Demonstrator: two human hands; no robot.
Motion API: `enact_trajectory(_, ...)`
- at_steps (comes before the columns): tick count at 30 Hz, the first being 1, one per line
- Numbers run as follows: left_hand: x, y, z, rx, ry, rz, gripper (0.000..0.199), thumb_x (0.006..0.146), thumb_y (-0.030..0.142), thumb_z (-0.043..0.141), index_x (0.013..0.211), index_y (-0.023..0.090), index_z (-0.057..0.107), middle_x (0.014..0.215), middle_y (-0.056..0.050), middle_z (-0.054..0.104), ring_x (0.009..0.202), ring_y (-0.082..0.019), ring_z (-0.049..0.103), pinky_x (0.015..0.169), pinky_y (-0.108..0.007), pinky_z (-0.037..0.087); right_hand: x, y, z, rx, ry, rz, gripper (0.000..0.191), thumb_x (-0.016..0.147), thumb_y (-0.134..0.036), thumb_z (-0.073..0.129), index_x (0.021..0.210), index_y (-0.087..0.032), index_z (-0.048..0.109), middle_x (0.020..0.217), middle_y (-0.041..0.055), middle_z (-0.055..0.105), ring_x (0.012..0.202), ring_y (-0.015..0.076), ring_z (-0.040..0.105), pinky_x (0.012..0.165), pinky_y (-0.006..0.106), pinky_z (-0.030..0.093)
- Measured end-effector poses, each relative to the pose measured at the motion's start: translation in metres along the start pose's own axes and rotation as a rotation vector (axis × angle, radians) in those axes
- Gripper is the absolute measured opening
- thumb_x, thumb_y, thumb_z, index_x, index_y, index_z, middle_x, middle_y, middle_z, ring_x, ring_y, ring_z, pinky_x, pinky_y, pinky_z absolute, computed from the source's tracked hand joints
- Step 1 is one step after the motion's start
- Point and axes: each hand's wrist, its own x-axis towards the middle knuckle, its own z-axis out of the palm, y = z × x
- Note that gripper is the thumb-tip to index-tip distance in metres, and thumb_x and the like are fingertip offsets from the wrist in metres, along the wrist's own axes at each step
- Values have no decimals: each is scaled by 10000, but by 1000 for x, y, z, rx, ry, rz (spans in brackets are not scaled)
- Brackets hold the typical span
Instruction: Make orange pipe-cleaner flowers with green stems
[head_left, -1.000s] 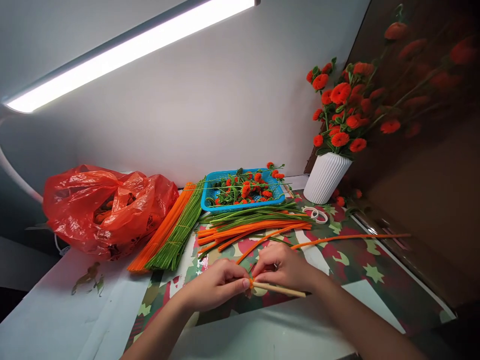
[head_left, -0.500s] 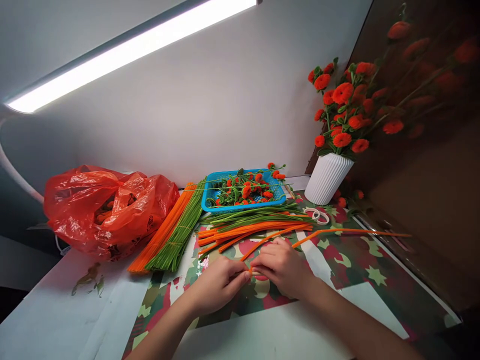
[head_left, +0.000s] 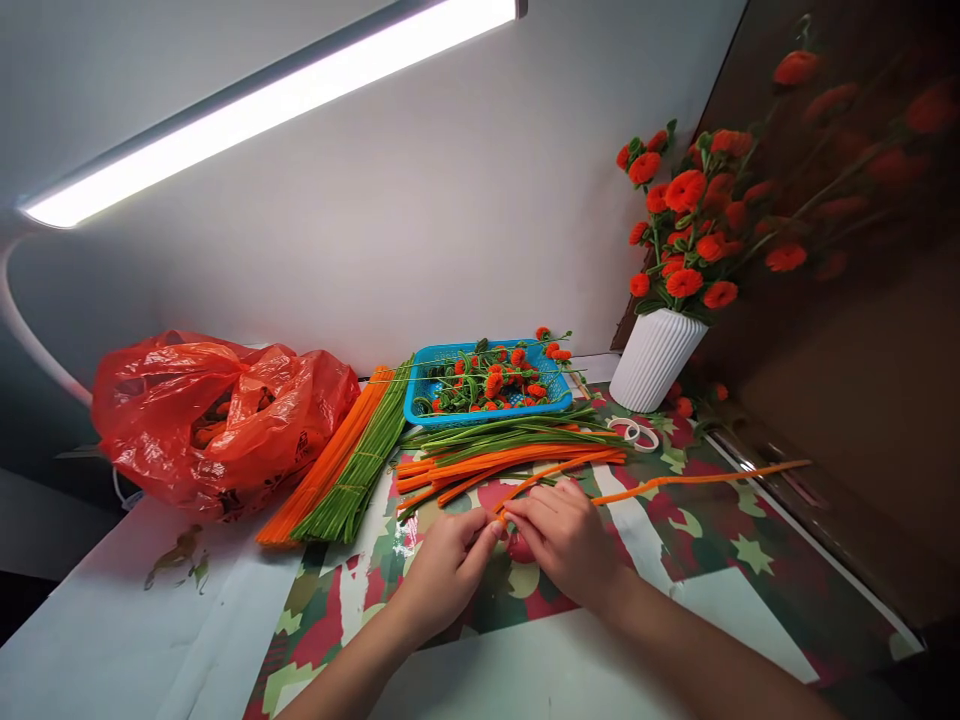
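Over the patterned mat, my left hand [head_left: 450, 560] pinches an orange fuzzy stem between thumb and fingers. My right hand [head_left: 566, 535] grips the same orange stem [head_left: 675, 479] close by, fingertips almost touching the left ones. One long end of the stem runs out past my right hand toward the right edge of the mat. Another orange length slants up from the fingertips toward the loose pile. The small piece right between the fingertips is mostly hidden. Just beyond my hands lie loose orange stems [head_left: 480, 462] and green stems [head_left: 510, 431].
A blue basket [head_left: 487, 416] holds small orange flowers. To its left lie orange and green bundles [head_left: 356, 480] and a red plastic bag [head_left: 225, 430]. White scissors handles [head_left: 634, 434] sit near a white vase [head_left: 656, 360] of orange flowers. A lamp [head_left: 300, 100] hangs above.
Both hands have moved slightly up, away from me, still pinching the orange stem. The stem's long right end has swung and now lies at a different slant.
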Motion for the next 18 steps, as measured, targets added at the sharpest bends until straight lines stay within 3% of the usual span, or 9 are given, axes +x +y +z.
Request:
enact_trajectory(6, -1, 6, 4, -300, 93, -31, 379, 876, 464, 450, 657, 157, 495, 616, 21, 410, 595, -111, 336, 539, -226, 275, 2, -1, -2, 207, 23, 73, 186, 913, -191, 500, 841, -186, 671, 666, 14, 653, 648, 131, 584, 617, 259, 383)
enact_trajectory(9, -1, 5, 7, -490, 113, -107, 366, 842, 487, 501, 687, 156, 519, 561, 47, 340, 531, -90, 262, 478, -213, 215, 3, -2, -3, 286, 29, 92, 173, 897, -196, 521, 895, -194, 694, 662, 17, 654, 630, 130, 581, 609, 256, 425)
enact_trajectory(13, 1, -3, 8, -749, 76, -179, 358, 794, 502, 569, 695, 163, 504, 508, 88, 205, 485, -74, 141, 445, -213, 122, 4, -5, -5, 481, -20, 170, 189, 883, -214, 544, 972, -204, 710, 654, 17, 657, 631, 131, 588, 613, 252, 467)
enact_trajectory(18, 2, -7, 4, -907, -11, -163, 354, 778, 490, 603, 689, 162, 502, 481, 100, 186, 466, -65, 111, 449, -222, 109, 4, 0, -7, 744, -89, 380, 196, 854, -291, 597, 967, -218, 740, 698, 31, 681, 613, 125, 584, 536, 226, 466)
